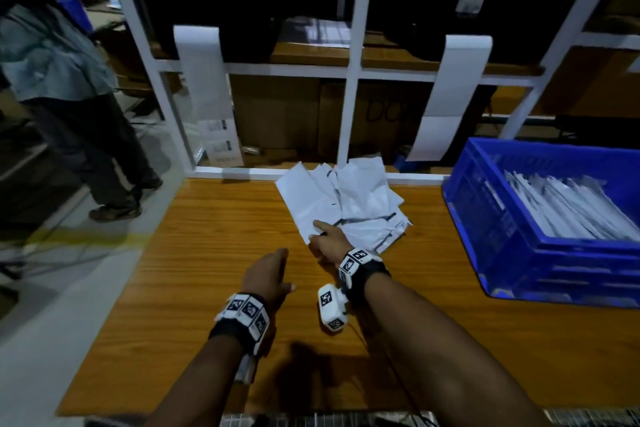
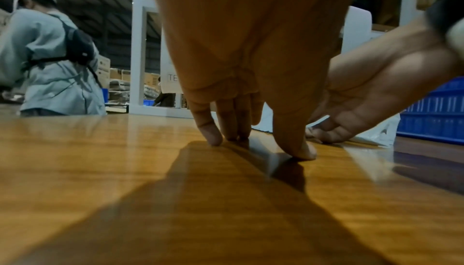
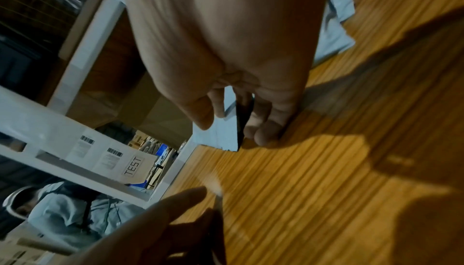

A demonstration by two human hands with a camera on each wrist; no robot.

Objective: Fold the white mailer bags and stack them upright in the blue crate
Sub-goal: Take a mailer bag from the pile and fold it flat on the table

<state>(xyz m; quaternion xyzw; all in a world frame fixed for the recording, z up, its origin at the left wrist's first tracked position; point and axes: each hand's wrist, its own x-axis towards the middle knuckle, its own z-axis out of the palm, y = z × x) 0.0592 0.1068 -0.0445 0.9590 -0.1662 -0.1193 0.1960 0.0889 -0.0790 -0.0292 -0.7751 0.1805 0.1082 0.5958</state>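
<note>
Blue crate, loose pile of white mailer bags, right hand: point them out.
blue crate (image 1: pixel 498 229): head view, its near left wall.
pile of white mailer bags (image 1: pixel 349 204): head view, top bag's middle.
right hand (image 1: pixel 327 241): head view, its back.

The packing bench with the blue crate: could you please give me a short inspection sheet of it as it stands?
Surface: wooden bench, glossy.
Job's things: loose mailer bags piled at the back; blue crate on the right holds folded bags.
Clutter: nothing seen.
Hands: right hand pinches a bag corner; left hand, fingertips on bare wood.
Cables: thin wire by right wrist.
Surroundings: white rack, another person.
</note>
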